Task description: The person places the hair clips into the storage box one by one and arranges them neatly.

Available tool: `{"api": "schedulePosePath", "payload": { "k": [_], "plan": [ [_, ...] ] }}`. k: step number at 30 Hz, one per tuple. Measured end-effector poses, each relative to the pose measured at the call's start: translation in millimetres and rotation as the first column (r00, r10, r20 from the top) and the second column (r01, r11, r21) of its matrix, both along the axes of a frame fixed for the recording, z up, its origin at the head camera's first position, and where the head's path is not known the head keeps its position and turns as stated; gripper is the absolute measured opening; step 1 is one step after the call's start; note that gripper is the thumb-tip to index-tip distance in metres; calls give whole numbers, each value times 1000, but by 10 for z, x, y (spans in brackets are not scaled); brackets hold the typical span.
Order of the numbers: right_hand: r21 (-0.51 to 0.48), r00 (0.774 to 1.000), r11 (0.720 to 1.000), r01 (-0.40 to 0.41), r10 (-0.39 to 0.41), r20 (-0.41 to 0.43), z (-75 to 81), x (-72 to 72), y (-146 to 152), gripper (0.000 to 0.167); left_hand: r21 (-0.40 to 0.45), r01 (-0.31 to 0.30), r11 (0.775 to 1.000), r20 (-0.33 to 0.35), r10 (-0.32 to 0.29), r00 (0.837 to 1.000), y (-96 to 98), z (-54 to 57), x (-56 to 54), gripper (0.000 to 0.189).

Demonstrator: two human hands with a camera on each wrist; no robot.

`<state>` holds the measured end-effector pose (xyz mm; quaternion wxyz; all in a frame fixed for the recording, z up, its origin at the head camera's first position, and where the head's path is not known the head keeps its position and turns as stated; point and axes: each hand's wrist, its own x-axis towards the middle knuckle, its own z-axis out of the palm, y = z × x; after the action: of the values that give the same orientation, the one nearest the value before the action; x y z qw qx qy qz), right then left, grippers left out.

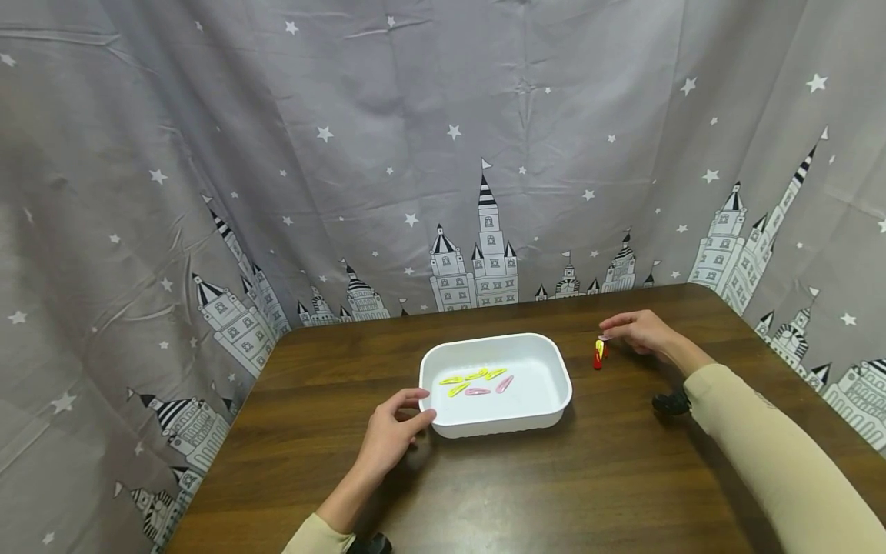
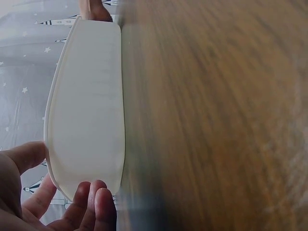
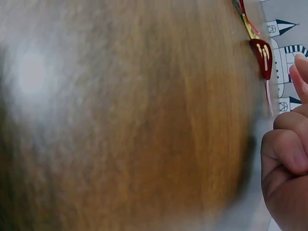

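Note:
A white tray (image 1: 494, 425) stands on the table, with several yellow snap hair clips (image 1: 458, 389) and two pink ones (image 1: 477, 392) lying inside. At its left end is my left hand (image 1: 391, 431); thumb and index finger touch the rim at the near left corner. In the left wrist view the other fingers (image 2: 98, 202) bend beside the tray's outer wall. My right hand (image 1: 640, 332) is over a small group of clips right of the tray: a red clip (image 3: 263, 58), a yellow clip (image 1: 599, 348) and a pink clip (image 3: 269, 94). Its fingertips are close above the pink one.
The brown wooden table (image 1: 554, 492) extends on all sides of the tray. Behind it hangs a grey curtain (image 1: 388, 200) printed with castles and stars. A dark strap (image 1: 671, 403) is at the right wrist.

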<state>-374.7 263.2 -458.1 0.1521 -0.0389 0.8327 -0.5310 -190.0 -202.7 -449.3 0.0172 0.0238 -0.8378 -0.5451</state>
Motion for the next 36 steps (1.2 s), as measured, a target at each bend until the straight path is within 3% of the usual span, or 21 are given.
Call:
{"api": "schedulePosePath", "payload": {
  "k": [6, 18, 28, 36],
  "plan": [
    [36, 1000, 999, 9, -9, -8, -48, -15, 47, 50, -2, 1, 1000, -5, -1, 1000, 0, -5, -6, 35],
    [137, 999, 990, 28, -23, -35, -149, -89, 51, 39, -11, 2, 1000, -8, -2, 1000, 7, -10, -7, 34],
    [170, 996, 985, 7, 7, -84, -90, -114, -5, 37, 7, -28, 1000, -5, 28, 1000, 13, -3, 2, 35],
    [181, 994, 983, 33, -14, -107, -161, -134, 19, 32, 3, -19, 1000, -3, 19, 1000, 32, -5, -14, 35]
  ]
}}
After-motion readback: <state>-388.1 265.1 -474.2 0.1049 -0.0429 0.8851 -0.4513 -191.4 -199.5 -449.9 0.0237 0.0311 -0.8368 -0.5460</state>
